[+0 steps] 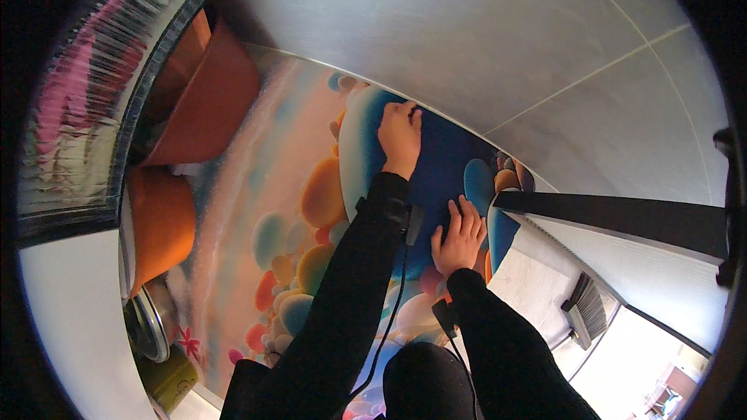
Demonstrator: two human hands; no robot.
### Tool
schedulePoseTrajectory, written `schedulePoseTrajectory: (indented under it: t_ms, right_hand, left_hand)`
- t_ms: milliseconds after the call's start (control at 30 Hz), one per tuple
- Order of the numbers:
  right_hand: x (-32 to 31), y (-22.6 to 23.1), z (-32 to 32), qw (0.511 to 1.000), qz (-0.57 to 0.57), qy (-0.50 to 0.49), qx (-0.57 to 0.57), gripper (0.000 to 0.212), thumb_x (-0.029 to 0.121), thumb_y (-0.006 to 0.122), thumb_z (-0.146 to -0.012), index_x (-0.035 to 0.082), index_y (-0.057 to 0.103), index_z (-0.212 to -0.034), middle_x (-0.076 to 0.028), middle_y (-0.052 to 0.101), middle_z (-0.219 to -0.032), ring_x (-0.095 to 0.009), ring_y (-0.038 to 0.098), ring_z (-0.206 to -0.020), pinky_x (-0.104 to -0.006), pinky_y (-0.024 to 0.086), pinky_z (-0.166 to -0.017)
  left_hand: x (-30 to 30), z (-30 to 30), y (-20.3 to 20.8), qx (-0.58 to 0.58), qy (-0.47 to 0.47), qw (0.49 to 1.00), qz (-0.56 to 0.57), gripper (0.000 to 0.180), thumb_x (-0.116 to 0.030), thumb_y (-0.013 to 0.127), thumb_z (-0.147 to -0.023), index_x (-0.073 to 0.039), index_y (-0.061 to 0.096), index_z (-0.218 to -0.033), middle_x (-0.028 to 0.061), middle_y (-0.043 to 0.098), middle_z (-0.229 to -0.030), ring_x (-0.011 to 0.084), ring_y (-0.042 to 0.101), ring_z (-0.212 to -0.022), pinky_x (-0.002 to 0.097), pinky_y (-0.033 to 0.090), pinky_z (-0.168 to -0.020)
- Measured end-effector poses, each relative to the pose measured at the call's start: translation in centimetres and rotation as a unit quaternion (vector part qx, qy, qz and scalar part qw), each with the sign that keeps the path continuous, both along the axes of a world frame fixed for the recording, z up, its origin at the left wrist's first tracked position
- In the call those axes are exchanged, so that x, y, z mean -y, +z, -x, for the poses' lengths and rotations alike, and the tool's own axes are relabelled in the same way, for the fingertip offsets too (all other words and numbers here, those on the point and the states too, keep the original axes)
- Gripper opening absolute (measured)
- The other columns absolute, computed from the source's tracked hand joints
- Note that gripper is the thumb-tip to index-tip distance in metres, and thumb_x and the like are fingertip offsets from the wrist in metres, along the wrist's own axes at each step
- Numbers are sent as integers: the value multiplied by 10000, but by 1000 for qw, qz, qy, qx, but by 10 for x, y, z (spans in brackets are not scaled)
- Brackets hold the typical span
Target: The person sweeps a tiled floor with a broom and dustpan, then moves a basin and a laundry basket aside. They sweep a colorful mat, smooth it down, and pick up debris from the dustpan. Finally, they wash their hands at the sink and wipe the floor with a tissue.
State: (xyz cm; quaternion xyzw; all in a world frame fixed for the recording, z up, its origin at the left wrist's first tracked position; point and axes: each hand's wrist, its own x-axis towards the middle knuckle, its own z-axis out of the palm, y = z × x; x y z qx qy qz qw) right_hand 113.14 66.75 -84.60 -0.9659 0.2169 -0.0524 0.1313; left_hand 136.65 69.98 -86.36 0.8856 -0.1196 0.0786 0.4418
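A floor mat [299,140] printed with coloured pebbles, blue water and a sandy shore lies beneath both arms. My left hand [400,140] is at the mat's far edge beside the grey tiled wall, its fingers curled and closed; whether they pinch the mat's edge is hidden. Closer to me and to the right, my right hand [461,239] rests on the dark blue part of the mat with its fingers stretched out and apart. Each wrist wears a black strap with a small device and a cable.
Grey wall tiles [467,23] border the mat's far side. On the left stand a reddish-brown tub [214,97], an orange container [163,222] and a clear-fronted holder [93,101] with pink contents. At right are a black-edged door [607,218] and a grey brush [587,307].
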Motion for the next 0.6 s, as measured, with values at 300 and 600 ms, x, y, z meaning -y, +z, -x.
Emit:
schedulePoseTrajectory:
  t_ms: [300, 600]
  right_hand:
    - [3, -8, 2, 1000, -9, 3, 28, 516, 301, 510, -827, 18, 451, -1255, -127, 378, -1436, -323, 333, -1337, -547, 182, -1104]
    - [6, -13, 4, 999, 18, 24, 22, 586, 332, 549, -795, 20, 442, -1279, -123, 386, -1428, -326, 342, -1326, -539, 187, -1103]
  left_hand:
    - [50, 3, 5, -66, 123, 987, -84, 111, -156, 682, -784, -45, 686, -790, 140, 644, -853, 355, 657, -765, 433, 538, -640]
    - [54, -2, -3, -90, 126, 985, -74, 148, -185, 657, -763, -45, 692, -795, 127, 670, -772, 319, 665, -687, 390, 533, -621]
